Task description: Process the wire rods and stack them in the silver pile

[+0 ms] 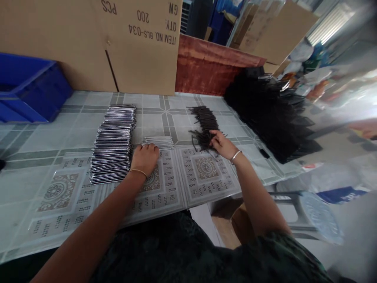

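My left hand point(145, 159) lies palm down at the near end of a small row of thin silver rods point(159, 142). Its fingers are curled together and the tips are hidden, so what they hold cannot be made out. To its left runs a long stack of ridged silver rods point(112, 149), laid side by side. At the right, my right hand point(222, 144) pinches among loose thin black strips point(201, 138). A neater row of the same black strips point(205, 117) extends just behind them.
A patterned cloth covers the table point(153, 110). Behind stand a printed cardboard box point(141, 59) and, far left, a blue bin point(35, 88). A large black pile point(265, 110) lies at the right edge. A stool point(319, 216) stands beyond it, and another person's hand point(363, 126) shows far right.
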`<state>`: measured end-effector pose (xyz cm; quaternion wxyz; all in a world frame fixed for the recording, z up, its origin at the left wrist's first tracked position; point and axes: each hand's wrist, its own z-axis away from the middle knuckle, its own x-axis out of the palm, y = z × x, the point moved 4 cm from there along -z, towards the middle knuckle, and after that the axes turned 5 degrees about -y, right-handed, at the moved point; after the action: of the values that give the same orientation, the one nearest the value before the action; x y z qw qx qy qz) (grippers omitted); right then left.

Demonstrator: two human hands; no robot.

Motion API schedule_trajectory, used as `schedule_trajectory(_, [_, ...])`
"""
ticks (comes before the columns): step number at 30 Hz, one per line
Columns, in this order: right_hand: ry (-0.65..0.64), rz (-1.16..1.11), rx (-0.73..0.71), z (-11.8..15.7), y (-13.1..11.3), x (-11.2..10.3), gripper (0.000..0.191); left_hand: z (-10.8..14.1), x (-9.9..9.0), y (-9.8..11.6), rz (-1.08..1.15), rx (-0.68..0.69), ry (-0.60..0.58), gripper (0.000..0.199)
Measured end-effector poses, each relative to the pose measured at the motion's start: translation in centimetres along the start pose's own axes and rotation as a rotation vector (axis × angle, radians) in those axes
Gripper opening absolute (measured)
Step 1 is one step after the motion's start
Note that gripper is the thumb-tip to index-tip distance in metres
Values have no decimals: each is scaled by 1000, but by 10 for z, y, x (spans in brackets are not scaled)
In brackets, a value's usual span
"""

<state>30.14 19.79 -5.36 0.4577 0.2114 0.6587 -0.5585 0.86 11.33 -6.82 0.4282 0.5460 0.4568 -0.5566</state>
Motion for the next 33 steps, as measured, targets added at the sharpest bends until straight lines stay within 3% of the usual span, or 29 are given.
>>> schedule_trajectory(3, [84, 410, 79, 2, -17, -7, 30, -1, 1, -1, -9, 7, 9, 34])
schedule_trajectory(5, [145, 549, 87, 4, -26, -9, 27, -1, 3, -2, -18, 3, 17, 34])
schedule_trajectory(10, [132, 712, 38, 7, -29, -3, 23, 2, 7, -7, -38, 8, 64, 33])
schedule_trajectory(14, [143, 710, -102, 11, -29, 3, 27, 11, 9, -5, 93, 31, 139, 37])
schedule_trajectory(17, [139, 634, -103, 13, -27, 7, 26, 24, 10, 7, 393, -11, 225, 37])
schedule_trajectory(20, [107, 487, -130, 16, -30, 17, 27, 37, 14, 26, 853, -67, 324, 25])
schedule_trajectory(22, [21, 383, -200, 19, -36, 30, 19, 40, 18, 39, 1135, -136, 304, 16])
schedule_trajectory(25, [-86, 184, -328, 28, -49, 52, 15, 37, 24, 55, 1371, -219, 167, 12])
schedule_trajectory(29, [-142, -143, -410, 39, -59, 74, 18, 27, 23, 64, 1258, -198, 57, 29])
schedule_trajectory(33, [-137, -358, -358, 43, -51, 83, 19, 19, 22, 68, 985, -83, 56, 20])
